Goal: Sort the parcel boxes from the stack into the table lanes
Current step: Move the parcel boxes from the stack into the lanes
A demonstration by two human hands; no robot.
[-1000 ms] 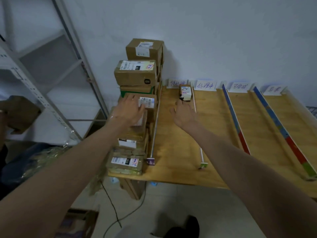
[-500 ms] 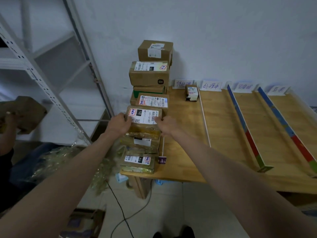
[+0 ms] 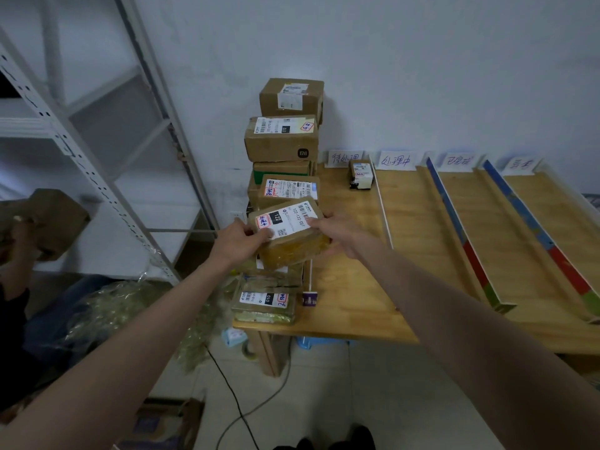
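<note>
A taped brown parcel box [image 3: 289, 235] with a white label marked 122 is lifted and tilted above the front of the stack. My left hand [image 3: 237, 241] grips its left edge and my right hand [image 3: 337, 232] grips its right side. The stack of parcel boxes [image 3: 282, 141] rises along the table's left edge, with flat parcels [image 3: 264, 303] at the near end. A small parcel [image 3: 360, 173] sits at the far end of the first lane. The wooden table [image 3: 350, 287] carries lanes split by a white rail [image 3: 383, 209] and coloured dividers [image 3: 461, 235].
Paper lane signs [image 3: 396, 160] stand against the wall behind the lanes. A metal shelf rack [image 3: 97, 177] stands on the left. Another person's hand holding a brown box [image 3: 55, 219] is at the far left. Plastic wrap [image 3: 107, 313] and a cable [image 3: 233, 401] lie on the floor.
Both hands closed on the 122 parcel and lifted it off the stack, tilting it. One second ago my right hand was out over the first lane; it came back to the stack.
</note>
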